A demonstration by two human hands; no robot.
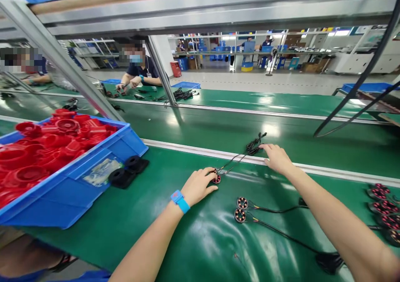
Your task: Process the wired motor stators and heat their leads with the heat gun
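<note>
My left hand (198, 185), with a blue wrist strap (180, 201), lies over a pair of small ring-shaped motor stators (216, 179) with copper-red windings. Its fingertips touch them while the thumb stands apart; part of the pair is hidden. Thin black leads run from the stators to a bundled black cable (253, 147) lying across the white rail. Beside that bundle is my right hand (277, 159), fingers stretched out and thumb apart, fingertips close to the cable. Nearer to me, two more stators (240, 209) rest on the green mat with their cables running right under my right forearm.
A blue bin (78, 186) heaped with red plastic parts (59, 144) stands left, black foam-like pieces (128, 171) beside it. More stators (383, 209) lie far right. A metal frame (200, 11) spans overhead; a black cable (359, 82) hangs right. Co-workers sit across the line.
</note>
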